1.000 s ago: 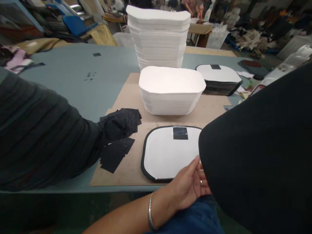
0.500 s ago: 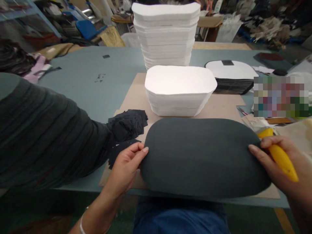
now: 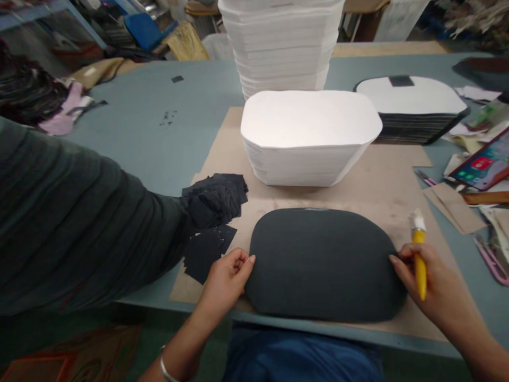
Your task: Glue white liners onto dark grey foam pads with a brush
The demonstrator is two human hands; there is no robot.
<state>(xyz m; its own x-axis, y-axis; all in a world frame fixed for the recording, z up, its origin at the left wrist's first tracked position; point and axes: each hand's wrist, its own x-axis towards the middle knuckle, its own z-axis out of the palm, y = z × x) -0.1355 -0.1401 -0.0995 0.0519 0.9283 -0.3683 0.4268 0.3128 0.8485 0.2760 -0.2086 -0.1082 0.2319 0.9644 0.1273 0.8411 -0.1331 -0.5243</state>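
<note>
A dark grey oval panel point(image 3: 326, 265) lies low over the brown board point(image 3: 286, 199) at the table's near edge. My left hand point(image 3: 228, 276) pinches its left end between thumb and fingers. At the opposite end, my right hand point(image 3: 421, 270) grips the panel's edge and also keeps a yellow-handled brush point(image 3: 420, 265) between its fingers, bristles pointing away from me. Small black fabric squares point(image 3: 214, 199) are heaped just beyond my left hand. Behind the panel stands a stack of white oval pieces point(image 3: 310, 122).
A tall stack of dark panels point(image 3: 79, 223) leans at the left. Farther back rise a taller white stack point(image 3: 282, 48) and a black-and-white stack point(image 3: 413, 101). Pink-handled scissors point(image 3: 493, 260) and a phone point(image 3: 483, 162) lie at the right.
Both hands have brought the dark panel down and closer to the board. The brush has swung more upright in my right hand. The view has tipped downward.
</note>
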